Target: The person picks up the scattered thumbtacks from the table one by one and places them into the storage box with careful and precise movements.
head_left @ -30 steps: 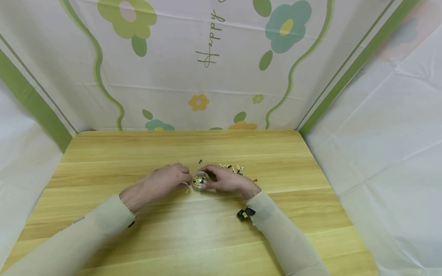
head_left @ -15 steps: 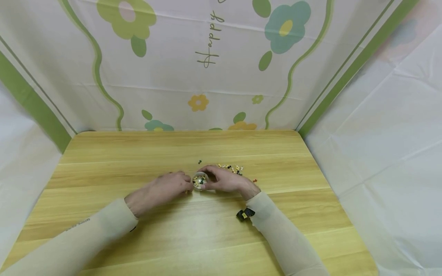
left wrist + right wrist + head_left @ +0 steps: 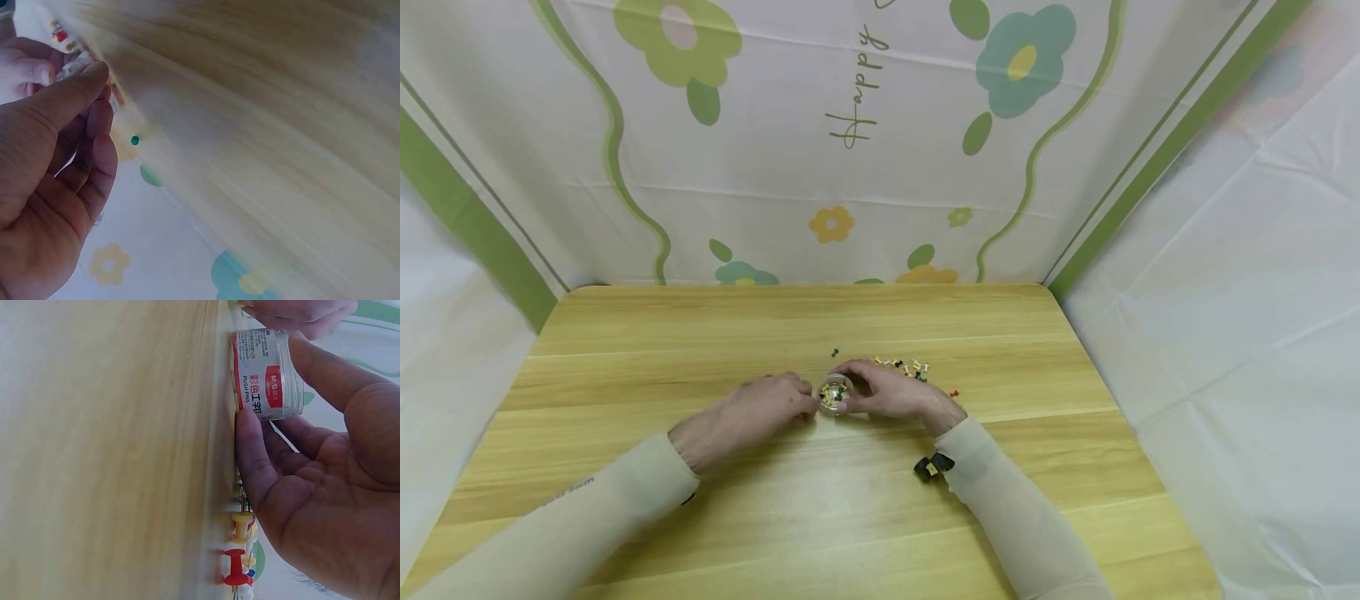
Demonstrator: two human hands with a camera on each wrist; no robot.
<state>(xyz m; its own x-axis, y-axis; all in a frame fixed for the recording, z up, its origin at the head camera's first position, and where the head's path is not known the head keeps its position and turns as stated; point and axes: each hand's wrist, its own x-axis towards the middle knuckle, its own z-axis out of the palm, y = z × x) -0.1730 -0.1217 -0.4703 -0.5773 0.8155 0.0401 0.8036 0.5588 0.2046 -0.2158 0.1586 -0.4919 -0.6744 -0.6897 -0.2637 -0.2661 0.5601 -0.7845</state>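
Observation:
A small clear jar of push pins (image 3: 835, 394) stands on the table with several coloured pins inside. Its label reads "PUSH PINS" in the right wrist view. My right hand (image 3: 887, 392) grips the jar from the right, thumb on the near side and fingers on the far side. Just left of the jar, my left hand (image 3: 760, 412) has thumb and index finger together at the tabletop. A bit of a yellow push pin (image 3: 235, 303) shows at its fingertips in the right wrist view; the rest of that pin is hidden.
Loose push pins (image 3: 916, 366) in several colours lie behind the right hand. A red push pin (image 3: 954, 392) lies near the right wrist, and a green push pin (image 3: 835, 352) behind the jar. Floral cloth (image 3: 775, 167) hangs beyond the wooden table (image 3: 820, 517).
My left hand has come down and toward me beside the jar, its fingers closing over the yellow push pin that lay there. My right hand and the jar have stayed in place.

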